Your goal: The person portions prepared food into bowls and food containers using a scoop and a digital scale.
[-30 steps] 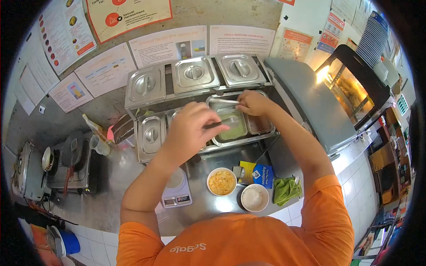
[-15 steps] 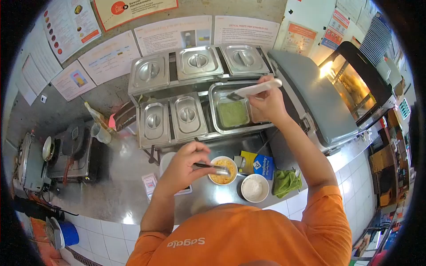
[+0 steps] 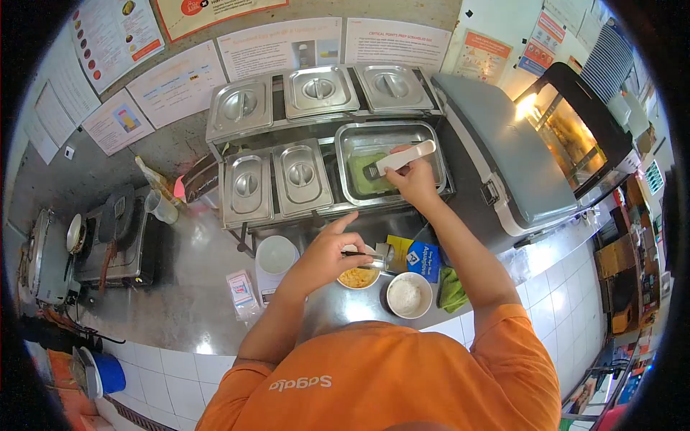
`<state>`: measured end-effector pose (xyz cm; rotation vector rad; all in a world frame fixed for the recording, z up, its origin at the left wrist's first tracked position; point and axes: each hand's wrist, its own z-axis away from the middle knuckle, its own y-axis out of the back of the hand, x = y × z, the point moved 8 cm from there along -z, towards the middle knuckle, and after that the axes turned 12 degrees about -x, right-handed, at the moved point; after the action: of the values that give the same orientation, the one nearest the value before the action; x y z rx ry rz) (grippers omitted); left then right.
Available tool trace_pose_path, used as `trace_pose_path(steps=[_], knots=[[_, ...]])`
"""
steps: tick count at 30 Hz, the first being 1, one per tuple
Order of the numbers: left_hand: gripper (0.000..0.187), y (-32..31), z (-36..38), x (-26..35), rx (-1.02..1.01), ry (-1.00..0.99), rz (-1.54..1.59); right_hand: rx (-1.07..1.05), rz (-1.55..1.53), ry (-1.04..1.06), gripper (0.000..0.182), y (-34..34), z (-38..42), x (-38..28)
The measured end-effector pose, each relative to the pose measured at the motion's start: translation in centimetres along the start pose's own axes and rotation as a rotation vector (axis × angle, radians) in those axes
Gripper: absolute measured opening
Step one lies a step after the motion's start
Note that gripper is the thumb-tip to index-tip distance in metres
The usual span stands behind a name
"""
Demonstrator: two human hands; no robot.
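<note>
My right hand (image 3: 415, 181) is closed on a white-handled scoop (image 3: 413, 153), whose dark tip is at the green food (image 3: 369, 174) in the open steel tray (image 3: 348, 200). Over the bowl of yellow food (image 3: 358, 278), my left hand (image 3: 332, 253) pinches a small metal utensil (image 3: 375, 259). That utensil covers part of the bowl. To its right stands a bowl of white powder (image 3: 407, 296), beside a blue and yellow box (image 3: 422, 260).
Lidded steel pans (image 3: 303, 174) flank and back the open tray. A white container (image 3: 277, 255) sits left of the bowls. The green cloth (image 3: 452, 290) lies right of the powder bowl. A stove (image 3: 133, 251) stands far left, a grey lidded unit (image 3: 510, 154) at right.
The scoop has moved down into the open tray with my right hand. My left hand has shifted right, and its utensil now sits higher over the yellow food. The view has shifted slightly.
</note>
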<state>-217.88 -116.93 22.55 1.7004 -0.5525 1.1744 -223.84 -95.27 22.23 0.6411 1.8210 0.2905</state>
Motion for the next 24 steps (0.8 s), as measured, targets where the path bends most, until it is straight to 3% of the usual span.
trace_pose_path(steps=[3, 6, 8, 11, 19, 24], knots=[[0.020, 0.3, 0.9, -0.1, 0.011, 0.027, -0.047, 0.072, -0.191, 0.085, 0.033, 0.0, 0.6, 0.4], [0.020, 0.7, 2.2, -1.0, 0.017, 0.022, -0.091, 0.059, -0.221, -0.079, 0.034, -0.1, 1.2, 2.3], [0.020, 0.9, 3.0, -1.1, 0.039, 0.055, -0.051, 0.105, -0.519, -0.165, 0.035, 0.0, 1.9, 3.0], [0.020, 1.2, 4.2, -1.1, 0.053, 0.089, 0.014, 0.205, -0.677, -0.228, 0.035, 0.7, 2.8, 3.2], [0.020, 1.9, 5.8, -0.3, 0.077, 0.073, -0.022, 0.364, -0.710, -0.182, 0.038, 3.2, 5.6, 2.9], [0.018, 2.1, 6.3, -0.2, 0.072, 0.120, 0.076, 0.385, -0.793, -0.192, 0.039, 5.0, 11.4, 0.9]])
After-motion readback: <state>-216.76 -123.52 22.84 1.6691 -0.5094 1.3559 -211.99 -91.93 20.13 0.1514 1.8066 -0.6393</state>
